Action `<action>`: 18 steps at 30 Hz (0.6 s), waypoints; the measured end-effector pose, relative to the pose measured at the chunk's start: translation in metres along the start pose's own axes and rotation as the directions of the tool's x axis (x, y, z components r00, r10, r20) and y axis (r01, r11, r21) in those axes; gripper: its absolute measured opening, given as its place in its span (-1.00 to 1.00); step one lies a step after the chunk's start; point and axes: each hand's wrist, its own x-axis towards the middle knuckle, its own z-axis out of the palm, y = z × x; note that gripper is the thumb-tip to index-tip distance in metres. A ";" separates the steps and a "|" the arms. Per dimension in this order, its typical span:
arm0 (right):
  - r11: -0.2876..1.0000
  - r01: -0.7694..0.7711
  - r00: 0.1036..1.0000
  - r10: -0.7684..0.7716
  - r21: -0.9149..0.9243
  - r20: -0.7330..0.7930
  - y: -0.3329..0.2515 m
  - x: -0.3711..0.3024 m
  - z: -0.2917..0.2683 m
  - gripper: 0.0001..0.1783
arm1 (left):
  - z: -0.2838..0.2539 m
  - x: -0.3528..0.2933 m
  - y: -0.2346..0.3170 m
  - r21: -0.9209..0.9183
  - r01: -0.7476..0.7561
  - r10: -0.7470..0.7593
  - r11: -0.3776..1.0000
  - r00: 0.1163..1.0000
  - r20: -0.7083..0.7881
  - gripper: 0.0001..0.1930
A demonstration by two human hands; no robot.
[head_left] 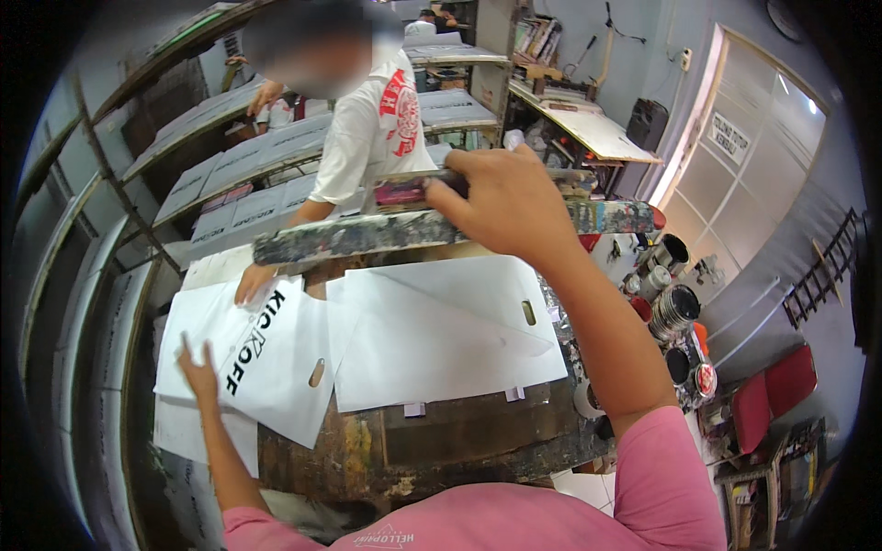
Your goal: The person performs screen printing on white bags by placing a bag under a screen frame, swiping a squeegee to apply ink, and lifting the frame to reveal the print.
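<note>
My right hand [510, 197] is closed around a paint-smeared screen-printing frame [358, 236], held raised above the table and seen nearly edge-on. Under it lies a plain white bag [441, 326] with a cut-out handle slot at its right end. To the left, a white bag with black lettering [266, 367] lies askew, its slot toward the plain one. My left hand [197, 372] is over the left edge of the lettered bag, fingers apart and slightly blurred; whether it touches is unclear. A co-worker's hand [254, 282] rests at the far edge of that bag.
A co-worker in a white shirt [367, 138] stands across the stained worktable [322, 459]. Racks [175, 207] with printed white bags fill the left and back. Paint cans [675, 308] crowd the right side, near a red chair [772, 395]. A door [749, 138] stands behind.
</note>
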 end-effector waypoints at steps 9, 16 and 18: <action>0.999 0.012 1.000 -0.012 -0.031 0.004 -0.012 -0.044 0.013 -0.40 | -0.075 -0.184 0.274 -0.879 0.436 0.637 0.194 0.625 0.451 -0.22; 0.966 0.159 0.833 -0.242 0.205 0.498 -0.001 -0.168 0.038 -0.44 | -0.056 -0.263 0.195 -0.452 0.855 0.389 -0.255 0.519 0.761 -0.19; 0.942 0.086 0.744 -0.277 0.323 0.609 0.010 -0.189 0.062 -0.52 | -0.042 -0.292 0.176 -0.413 0.898 0.275 -0.153 0.440 0.855 -0.18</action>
